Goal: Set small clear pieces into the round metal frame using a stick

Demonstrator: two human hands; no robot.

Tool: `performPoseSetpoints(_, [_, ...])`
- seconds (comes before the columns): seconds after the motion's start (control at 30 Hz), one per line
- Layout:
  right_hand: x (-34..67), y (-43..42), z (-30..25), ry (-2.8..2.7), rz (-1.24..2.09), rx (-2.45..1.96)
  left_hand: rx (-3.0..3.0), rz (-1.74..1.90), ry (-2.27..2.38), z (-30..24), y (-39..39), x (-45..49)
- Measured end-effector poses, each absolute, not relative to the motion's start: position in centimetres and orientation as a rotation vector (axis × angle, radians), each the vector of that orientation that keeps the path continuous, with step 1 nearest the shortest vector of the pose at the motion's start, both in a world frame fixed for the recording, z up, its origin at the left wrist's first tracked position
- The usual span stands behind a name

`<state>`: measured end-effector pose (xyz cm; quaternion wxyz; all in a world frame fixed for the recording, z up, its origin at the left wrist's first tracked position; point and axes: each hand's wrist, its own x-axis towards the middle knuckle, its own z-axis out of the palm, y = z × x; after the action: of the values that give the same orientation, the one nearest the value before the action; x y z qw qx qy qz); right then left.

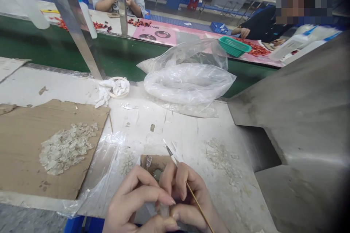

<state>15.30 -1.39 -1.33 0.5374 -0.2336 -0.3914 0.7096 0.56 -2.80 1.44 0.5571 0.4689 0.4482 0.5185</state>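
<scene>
My left hand [136, 200] is closed, thumb and fingers pinching a small translucent plastic piece [164, 210]. Against the same piece press the fingertips of my right hand [195, 196]. That hand also grips a thin paintbrush [197, 204], its wooden handle slanting down to the right and its dark, pointed tip beyond my knuckles. Just past my fingers lies a small cardboard piece [161, 160] with a round, glossy spot [157, 174] and a clear plastic part [148, 161] on it. My fingers partly hide the cardboard.
Clear pieces form a pile [65, 149] on a cardboard sheet [24, 134] at left; more pieces [222, 158] lie scattered at right. Behind are a plastic bag [188, 83] and a bowl with white cloth [119, 87]. Metal panels [306, 116] bound the right. Two people work opposite.
</scene>
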Motion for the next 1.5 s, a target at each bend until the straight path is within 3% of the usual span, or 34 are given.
performPoseSetpoints(0.17, [17.3,-1.7,-1.9,-1.084,1.595,-0.840,1.434,1.211,1.634,-1.2,0.2,-6.2])
performPoseSetpoints(0.23, [18.0,-2.1,-2.5,-1.008,1.585,-0.953,1.764,1.043,2.004,-2.6,1.3,-9.9])
performPoseSetpoints(0.33, [18.6,-2.8,-3.1,-0.911,1.533,-1.116,1.902,0.960,2.134,-4.4,1.9,-13.4])
performPoseSetpoints(0.63, [19.4,-4.0,-5.7,-1.279,1.198,-1.429,2.117,0.737,1.552,-6.6,0.4,-8.2])
performPoseSetpoints(0.87, [18.5,-5.1,-5.4,-1.280,1.078,-1.565,2.055,0.712,1.524,-7.8,1.4,-7.2])
performPoseSetpoints(1.13, [19.0,-5.4,-5.9,-1.674,0.991,-1.517,1.867,0.859,1.637,-8.2,1.3,-6.7])
performPoseSetpoints(1.5, [19.0,-4.6,-6.1,-1.627,1.102,-1.494,1.344,1.072,1.450,-4.7,-0.8,-5.1])
